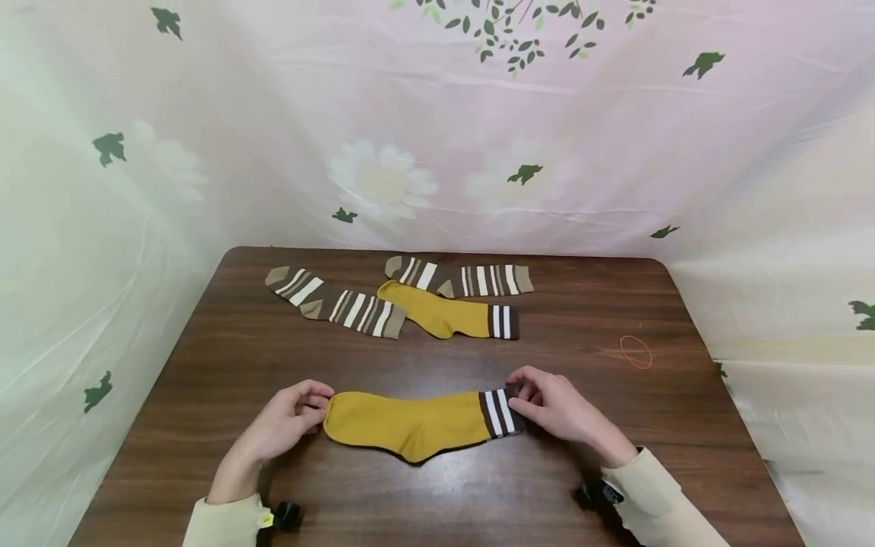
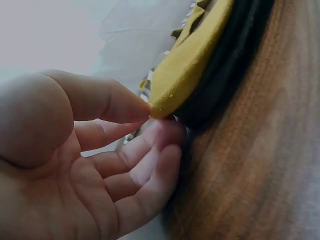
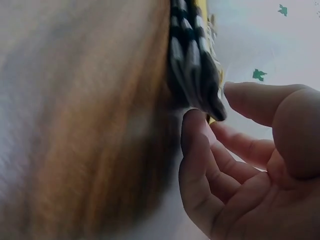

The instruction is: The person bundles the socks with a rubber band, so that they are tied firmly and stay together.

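Observation:
A mustard-yellow sock with a dark cuff and white stripes lies flat across the front middle of the table. Beneath it shows a dark layer; whether that is a second sock I cannot tell. My left hand pinches the toe between thumb and fingertips. At the other end, my right hand has its fingers curled about the striped cuff, with the thumb close to its edge. Farther back lie another yellow sock and two brown striped socks, one on the left and one behind.
A thin red ring, like a rubber band, lies on the right of the brown wooden table. Patterned white cloth hangs behind the table and along both sides. The left striped sock's cuff touches the rear yellow sock.

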The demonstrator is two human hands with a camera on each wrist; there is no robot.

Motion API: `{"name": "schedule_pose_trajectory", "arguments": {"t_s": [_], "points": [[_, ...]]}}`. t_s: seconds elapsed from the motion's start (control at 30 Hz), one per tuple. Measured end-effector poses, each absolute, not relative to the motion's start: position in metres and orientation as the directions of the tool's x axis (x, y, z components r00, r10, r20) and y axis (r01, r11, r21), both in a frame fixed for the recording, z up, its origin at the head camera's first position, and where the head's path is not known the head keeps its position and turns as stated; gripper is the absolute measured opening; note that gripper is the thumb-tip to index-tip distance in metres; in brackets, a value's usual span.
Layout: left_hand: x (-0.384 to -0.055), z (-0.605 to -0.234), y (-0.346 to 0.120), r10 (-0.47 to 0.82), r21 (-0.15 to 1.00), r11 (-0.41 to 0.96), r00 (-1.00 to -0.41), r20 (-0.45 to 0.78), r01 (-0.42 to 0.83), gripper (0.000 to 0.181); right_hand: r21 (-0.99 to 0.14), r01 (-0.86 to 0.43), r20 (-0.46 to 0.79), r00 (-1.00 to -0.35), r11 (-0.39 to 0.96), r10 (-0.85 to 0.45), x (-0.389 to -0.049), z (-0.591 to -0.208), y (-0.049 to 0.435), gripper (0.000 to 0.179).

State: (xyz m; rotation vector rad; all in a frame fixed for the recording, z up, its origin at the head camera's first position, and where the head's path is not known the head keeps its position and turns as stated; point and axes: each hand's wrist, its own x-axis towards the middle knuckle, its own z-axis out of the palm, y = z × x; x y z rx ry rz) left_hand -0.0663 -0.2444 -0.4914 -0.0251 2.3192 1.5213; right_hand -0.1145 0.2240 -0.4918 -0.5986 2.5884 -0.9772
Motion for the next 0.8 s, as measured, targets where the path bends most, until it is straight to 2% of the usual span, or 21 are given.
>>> {"name": "schedule_pose_trajectory", "arguments": {"t_s": [0.23, 0.63, 0.8], "points": [[-0.078, -0.482, -0.243, 0.141, 0.832, 0.549, -0.972, -0.189, -0.082, 0.024, -0.689, -0.297, -0.045, -0.893, 0.662, -0.447, -0.124, -0.486, 0.229, 0.026], [-0.119, -0.465, -0.222, 0.180, 0.807, 0.590, -0.977, -0.111, 0.017, 0.023, -0.666, -0.239, -0.016, -0.942, 0.706, -0.334, -0.147, -0.487, 0.233, 0.027], [-0.142, -0.462, -0.212, 0.206, 0.828, 0.561, -0.970, -0.125, 0.012, 0.024, -0.673, -0.222, -0.009, -0.952, 0.705, -0.307, -0.155, -0.488, 0.231, 0.028]]}}
